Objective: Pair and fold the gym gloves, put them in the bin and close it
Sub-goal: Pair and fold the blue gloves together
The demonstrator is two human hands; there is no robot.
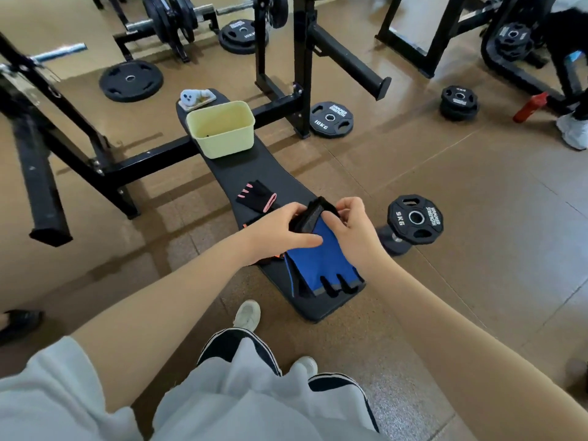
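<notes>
Left hand (280,232) and right hand (353,227) pinch the black cuff of the blue gloves (321,265) at the table's (273,176) near end, fingers curled. A pink-trimmed glove (256,196) lies mid-table; the open yellow bin (221,128) stands near the far end.

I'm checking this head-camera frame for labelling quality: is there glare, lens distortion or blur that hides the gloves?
Head view: wide-angle bending curves the rack bars toward the edges; soft window glare streaks the floor left of the bench; slight softness overall, yet the blue glove under both hands, left hand and right hand, and the black-and-pink glove stay readable.
</notes>
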